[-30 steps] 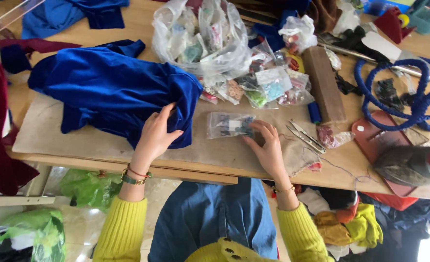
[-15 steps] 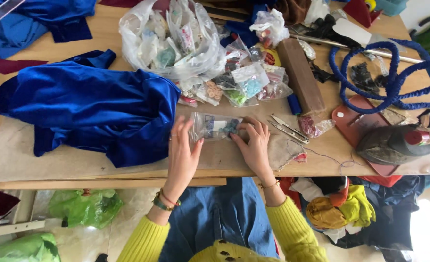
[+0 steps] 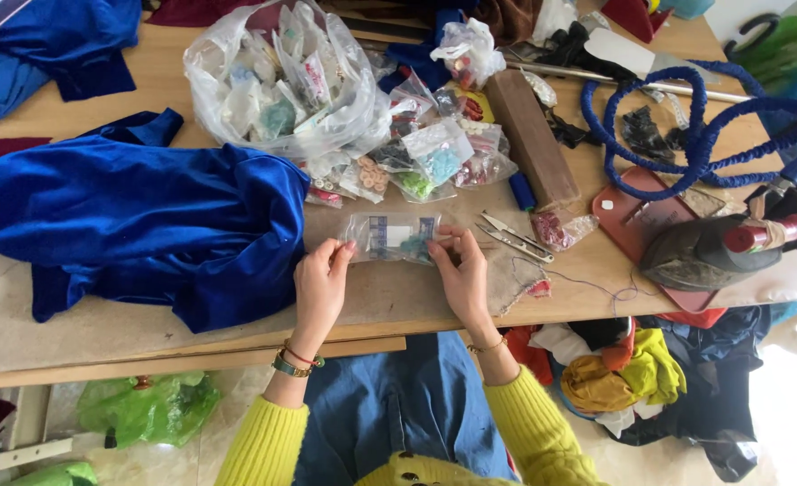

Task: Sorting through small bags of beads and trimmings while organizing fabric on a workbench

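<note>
A person in yellow knit sleeves works a small clear plastic zip bag on a cluttered wooden worktable. The left hand pinches the bag's left end between thumb and fingertips, and the right hand pinches its right end the same way, holding it stretched flat just above the tabletop. The bag lies just right of the crumpled royal-blue velvet cloth, below the large clear sack of packeted beads and trims, with the small silver thread snips just to its right. The step in hand appears to be opening or checking the packet, though its contents are too small to make out. Parting the seal calls for both pinches to pull evenly apart.
</note>
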